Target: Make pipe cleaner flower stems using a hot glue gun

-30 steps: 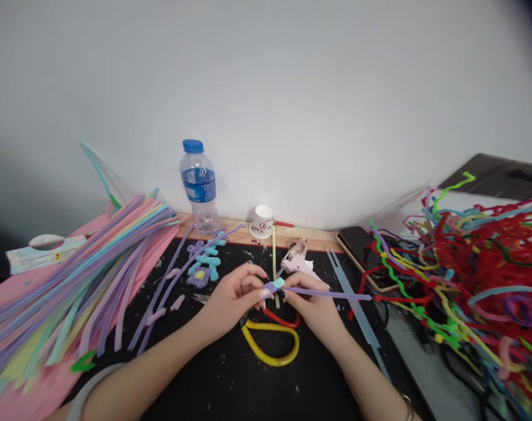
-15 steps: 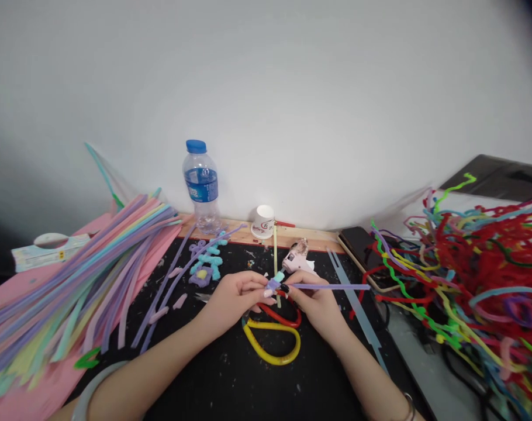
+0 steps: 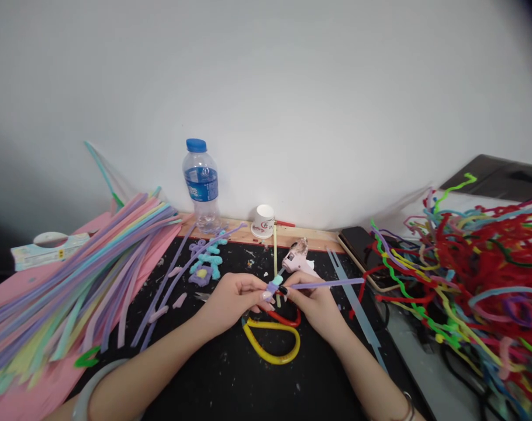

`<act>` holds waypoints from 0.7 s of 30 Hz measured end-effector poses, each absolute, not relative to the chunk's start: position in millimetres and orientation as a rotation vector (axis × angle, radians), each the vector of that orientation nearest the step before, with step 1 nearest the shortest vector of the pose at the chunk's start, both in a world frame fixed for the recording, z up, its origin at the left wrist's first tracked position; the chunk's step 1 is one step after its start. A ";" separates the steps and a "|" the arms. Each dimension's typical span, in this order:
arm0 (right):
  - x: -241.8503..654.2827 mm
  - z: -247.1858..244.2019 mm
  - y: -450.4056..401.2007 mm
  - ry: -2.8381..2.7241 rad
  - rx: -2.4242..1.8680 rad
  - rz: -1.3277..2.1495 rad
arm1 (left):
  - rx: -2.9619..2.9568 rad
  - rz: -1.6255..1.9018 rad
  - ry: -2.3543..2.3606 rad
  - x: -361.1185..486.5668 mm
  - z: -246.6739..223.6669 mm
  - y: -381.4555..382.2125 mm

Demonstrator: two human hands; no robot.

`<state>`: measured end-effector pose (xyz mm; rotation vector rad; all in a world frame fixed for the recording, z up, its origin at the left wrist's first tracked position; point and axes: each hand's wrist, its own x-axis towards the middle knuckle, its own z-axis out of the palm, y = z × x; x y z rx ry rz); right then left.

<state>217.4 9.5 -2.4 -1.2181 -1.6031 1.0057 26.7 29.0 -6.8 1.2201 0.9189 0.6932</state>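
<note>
Between my two hands is a purple pipe cleaner [image 3: 327, 285], bent round into a small bundle with a mint-green tip; its free length sticks out to the right. My left hand [image 3: 235, 298] pinches the bundle from the left with closed fingers. From the other side my right hand [image 3: 314, 301], with a dark thumbnail, is closed on the same pipe cleaner. Below the hands, scissors with yellow and red handles [image 3: 272, 354] lie on the black mat [image 3: 231, 386], partly covered. Just behind my right hand is a pale pink glue gun [image 3: 297, 260].
Pastel pipe cleaners [image 3: 95, 275] are heaped on the left, a tangled colourful pile [image 3: 489, 275] on the right. At the back stand a water bottle [image 3: 201, 187] and a paper cup [image 3: 263, 222]. Purple-and-teal pipe cleaner shapes [image 3: 202, 272], a phone [image 3: 362, 251] and a translucent ruler [image 3: 358, 310] lie around.
The pipe cleaner's free end has tilted slightly upward and shifted a little left. The bundle has turned slightly between my fingers; both hands stay nearly in place.
</note>
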 end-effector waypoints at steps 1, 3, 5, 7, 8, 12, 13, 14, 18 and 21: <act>217.6 -2.4 9.5 -1.603 -1.216 1.011 | 1.222 0.693 0.916 26.7 -6.7 29.1; 217.9 -2.5 9.5 -1.598 -1.210 1.029 | 1.222 0.689 0.912 26.6 -6.5 29.4; 217.8 -2.4 9.3 -1.589 -1.204 1.055 | 1.218 0.684 0.908 26.3 -6.3 29.6; 217.5 -2.1 9.2 -1.582 -1.200 1.076 | 1.216 0.681 0.904 26.0 -6.1 29.7; 217.3 -1.9 9.2 -1.580 -1.199 1.082 | 1.218 0.680 0.902 25.8 -6.1 29.7; 217.6 -2.2 9.5 -1.581 -1.205 1.078 | 1.225 0.688 0.883 25.2 -6.8 29.7; 217.8 -2.6 9.6 -1.585 -1.206 1.076 | 1.224 0.690 0.879 25.1 -7.0 29.6; 218.1 -3.1 9.7 -1.589 -1.208 1.074 | 1.223 0.689 0.877 25.1 -7.1 29.6; 218.3 -4.4 9.7 -1.587 -1.217 1.083 | 1.219 0.683 0.885 25.1 -5.8 29.4; 217.4 -4.1 8.9 -1.580 -1.230 1.078 | 1.222 0.676 0.890 25.5 -4.4 29.5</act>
